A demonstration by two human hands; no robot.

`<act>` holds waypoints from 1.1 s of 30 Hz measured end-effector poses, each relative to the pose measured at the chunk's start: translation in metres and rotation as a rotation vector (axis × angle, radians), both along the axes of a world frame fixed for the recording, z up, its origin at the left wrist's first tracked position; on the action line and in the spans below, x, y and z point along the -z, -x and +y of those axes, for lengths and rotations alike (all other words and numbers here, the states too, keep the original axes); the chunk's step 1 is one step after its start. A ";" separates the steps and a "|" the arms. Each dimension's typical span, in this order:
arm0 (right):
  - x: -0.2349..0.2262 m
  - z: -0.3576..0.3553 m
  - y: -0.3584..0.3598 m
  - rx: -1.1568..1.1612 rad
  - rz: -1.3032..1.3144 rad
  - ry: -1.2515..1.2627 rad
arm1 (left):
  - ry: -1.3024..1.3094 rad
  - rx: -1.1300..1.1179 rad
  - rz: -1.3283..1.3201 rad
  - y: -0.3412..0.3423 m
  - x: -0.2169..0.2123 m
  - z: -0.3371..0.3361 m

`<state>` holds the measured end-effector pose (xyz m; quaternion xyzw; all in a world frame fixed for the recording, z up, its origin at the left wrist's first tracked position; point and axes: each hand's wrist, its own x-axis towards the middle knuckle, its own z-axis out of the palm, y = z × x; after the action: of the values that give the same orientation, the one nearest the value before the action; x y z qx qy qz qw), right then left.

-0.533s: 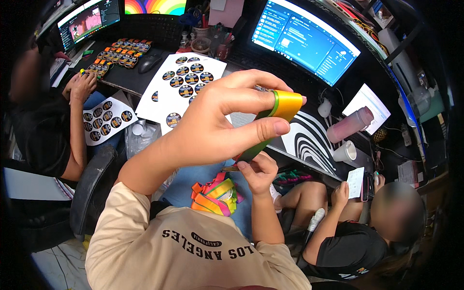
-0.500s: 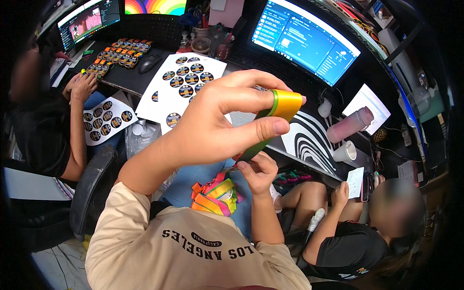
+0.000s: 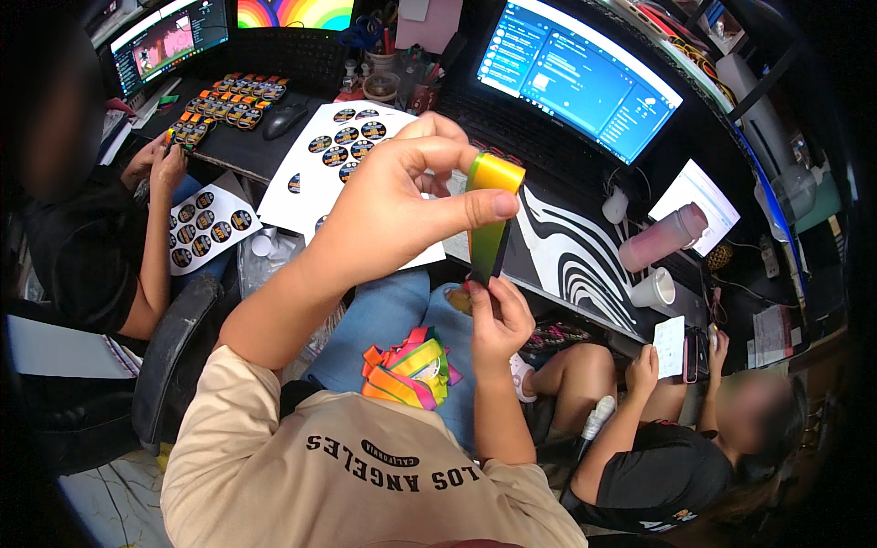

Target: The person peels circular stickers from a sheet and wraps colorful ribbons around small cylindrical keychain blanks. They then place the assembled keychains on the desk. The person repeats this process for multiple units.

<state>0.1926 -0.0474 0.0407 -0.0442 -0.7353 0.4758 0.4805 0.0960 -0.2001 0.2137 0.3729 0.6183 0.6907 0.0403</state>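
A yellow and green ribbon point(image 3: 498, 173) is stretched upright between my two hands in front of my chest. My left hand point(image 3: 402, 205) pinches its folded upper end between thumb and fingers, the yellow face outward at the fold. Lower down and nearer to me, my right hand point(image 3: 501, 318) pinches the dark lower end of the same ribbon. On my lap lies a tangled pile of ribbons point(image 3: 406, 370) in orange, yellow, green and pink. The inner fingers of my left hand are partly hidden behind the ribbon.
White sheets of round stickers point(image 3: 306, 151) lie on the desk ahead. Rows of small orange and black round items point(image 3: 233, 100) sit farther left. At right stand a pinkish bottle point(image 3: 662, 237) and a white cup point(image 3: 653, 288). Co-workers sit on both sides.
My left hand has moved left and slightly down with the ribbon's top. My right hand has shifted slightly right. The co-worker at left has moved their hands slightly.
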 end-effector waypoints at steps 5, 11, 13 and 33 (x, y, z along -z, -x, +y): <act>-0.002 0.008 0.004 0.086 -0.008 -0.107 | 0.074 0.171 -0.248 -0.003 0.000 -0.007; -0.002 0.006 0.005 0.126 0.013 -0.221 | 0.027 0.182 -0.216 -0.002 0.007 0.000; -0.004 0.007 0.005 0.119 0.012 -0.232 | 0.043 0.175 -0.195 -0.002 0.009 0.001; -0.007 0.003 0.006 0.104 0.044 -0.227 | -0.070 0.307 -0.248 -0.010 0.008 0.011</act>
<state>0.1865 -0.0442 0.0476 -0.0172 -0.7705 0.3650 0.5224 0.1065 -0.1892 0.2054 0.3760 0.5200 0.7382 0.2080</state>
